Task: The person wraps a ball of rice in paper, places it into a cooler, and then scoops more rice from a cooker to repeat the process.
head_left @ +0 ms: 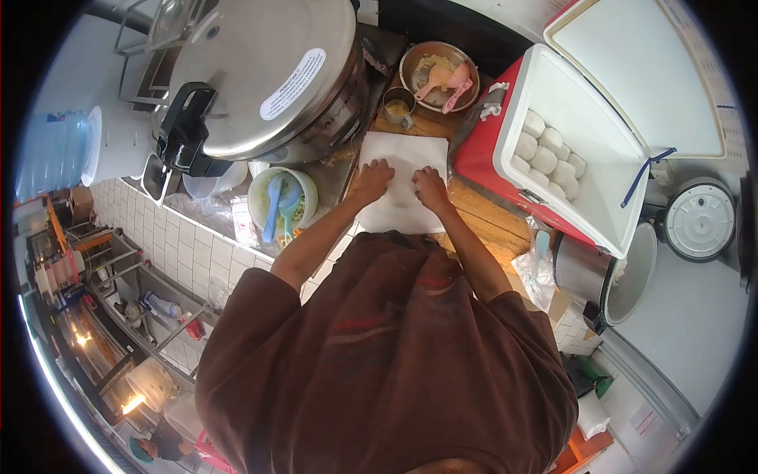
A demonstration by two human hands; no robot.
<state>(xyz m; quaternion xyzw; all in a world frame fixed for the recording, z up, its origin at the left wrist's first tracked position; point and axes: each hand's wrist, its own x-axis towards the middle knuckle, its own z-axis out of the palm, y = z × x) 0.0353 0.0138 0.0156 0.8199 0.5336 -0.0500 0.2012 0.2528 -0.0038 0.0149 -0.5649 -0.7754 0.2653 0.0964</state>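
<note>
White paper sheets (404, 148) lie on the wooden board in front of me. My left hand (373, 182) rests on the left side of the paper, its fingers slightly bent and apart. Across from it, my right hand (430, 189) touches the right side with loosely bent fingers. Neither hand appears to grip anything. Just beyond the paper stands a small metal cup (399, 103) with yellowish contents. Behind it, a metal bowl (409, 67) holds two pink utensils (448, 81) and some crumbly food.
A large lidded metal pot (245, 47) stands at left, near a white tub (257, 207) holding blue and green utensils. At right, an open red cooler (483, 150) contains several white rounded bundles (545, 158). Below the cooler is a big metal pot (580, 268).
</note>
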